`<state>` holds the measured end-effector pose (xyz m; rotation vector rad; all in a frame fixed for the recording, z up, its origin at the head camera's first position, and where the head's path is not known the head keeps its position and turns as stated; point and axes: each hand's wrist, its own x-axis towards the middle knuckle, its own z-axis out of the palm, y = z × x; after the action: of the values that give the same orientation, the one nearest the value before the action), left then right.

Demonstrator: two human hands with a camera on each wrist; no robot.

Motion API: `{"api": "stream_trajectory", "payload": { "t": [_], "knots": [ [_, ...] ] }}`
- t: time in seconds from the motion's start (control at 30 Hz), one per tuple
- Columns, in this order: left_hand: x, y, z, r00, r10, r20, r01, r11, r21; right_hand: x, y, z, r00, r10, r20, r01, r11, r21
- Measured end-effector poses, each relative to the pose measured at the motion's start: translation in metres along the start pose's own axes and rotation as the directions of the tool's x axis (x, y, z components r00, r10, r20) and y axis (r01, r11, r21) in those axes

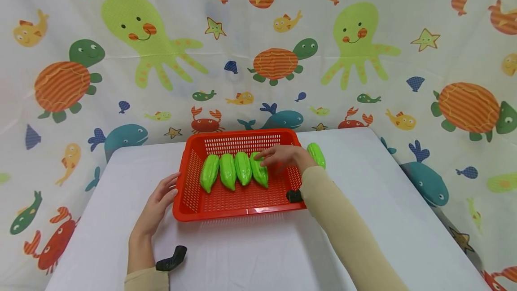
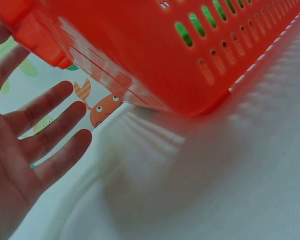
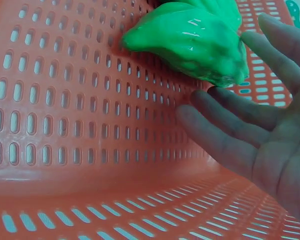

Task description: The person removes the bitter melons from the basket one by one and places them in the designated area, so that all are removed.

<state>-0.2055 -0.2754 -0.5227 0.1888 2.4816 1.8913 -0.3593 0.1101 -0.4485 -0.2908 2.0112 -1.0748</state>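
Observation:
A red plastic basket with slotted sides stands on the table. Several glossy green ridged bitter melons lie side by side in it, tapered ends toward the front; the rightmost bitter melon is closest to my right hand. That hand reaches in over the right side, fingers spread and loosely bent. In the right wrist view, its fingertips are right at the blunt end of a bitter melon, and the palm holds nothing. My left hand is at the basket's left wall, its fingers extended and spread in the left wrist view.
Another bitter melon lies outside the basket, just past its right wall and partly behind my right wrist. The white table reaches back to a hanging cloth printed with sea animals. Dark wrist devices sit on both wrists.

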Motion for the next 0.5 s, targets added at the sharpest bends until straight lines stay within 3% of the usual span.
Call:
{"api": "stream_trajectory", "payload": {
  "t": [0.5],
  "knots": [
    [0.0013, -0.0056, -0.0020, 1.000, -0.009, -0.004, 0.009, 1.000, 0.027, 0.0006, -0.0008, 0.0046, 0.994, 0.054, 0.091, -0.057, 0.998, 0.027]
  ]
}}
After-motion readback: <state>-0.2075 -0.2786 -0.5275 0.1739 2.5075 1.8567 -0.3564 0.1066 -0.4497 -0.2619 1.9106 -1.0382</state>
